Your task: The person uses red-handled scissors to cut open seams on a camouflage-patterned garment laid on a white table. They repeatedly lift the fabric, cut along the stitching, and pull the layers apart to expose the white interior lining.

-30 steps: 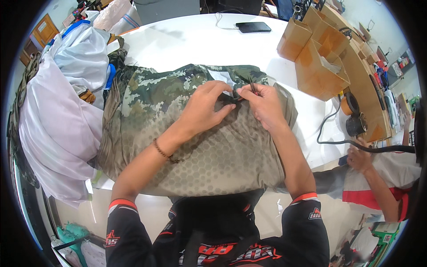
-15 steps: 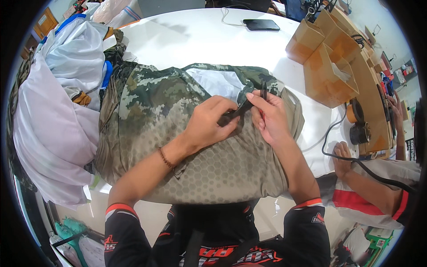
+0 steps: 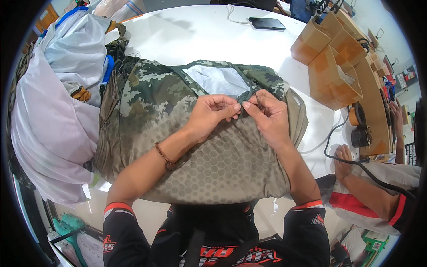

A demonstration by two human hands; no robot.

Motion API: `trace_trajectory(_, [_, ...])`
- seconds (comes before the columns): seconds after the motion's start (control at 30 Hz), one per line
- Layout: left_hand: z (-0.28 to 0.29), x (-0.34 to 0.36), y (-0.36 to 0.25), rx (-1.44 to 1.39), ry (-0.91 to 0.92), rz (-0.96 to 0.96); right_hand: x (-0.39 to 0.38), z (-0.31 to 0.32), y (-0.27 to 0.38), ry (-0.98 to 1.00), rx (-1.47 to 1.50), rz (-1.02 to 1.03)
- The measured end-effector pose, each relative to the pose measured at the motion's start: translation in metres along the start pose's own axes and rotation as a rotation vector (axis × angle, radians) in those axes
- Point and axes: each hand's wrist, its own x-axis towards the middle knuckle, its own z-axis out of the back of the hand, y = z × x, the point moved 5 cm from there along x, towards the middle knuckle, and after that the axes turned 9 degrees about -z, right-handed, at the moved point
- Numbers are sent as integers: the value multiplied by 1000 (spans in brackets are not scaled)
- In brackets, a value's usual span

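Observation:
A camouflage garment, green at the top and tan with hexagons lower down, lies spread before me. Its neck opening shows a white inside. My left hand pinches the dark edge at the lower point of that opening. Right beside it, my right hand grips the same neckline edge between thumb and finger, the two thumbs nearly touching. A thin dark tool partly shows at the right hand's fingers; its kind is hidden.
White and camouflage garments are heaped at the left. A phone with a cable lies on the white table. Cardboard boxes, tape rolls and a black cable are at right, near another person's hand.
The dark strip stretched between my hands is no longer seen. My left fingers have moved slightly right and closer to the right hand. The right hand's dark tool has tilted and is less visible.

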Motion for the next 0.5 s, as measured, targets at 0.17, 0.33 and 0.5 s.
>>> trace_trajectory(0.17, [3,3,-1,-133,24,82,3,2,1,-17,-93,110])
trace_trajectory(0.33, [7,4,-1,-144,53,108,1,2,6,-27,-223,193])
trace_trajectory(0.5, [6,1,-4,-20,69,97,-1,0,12,-10,-308,215])
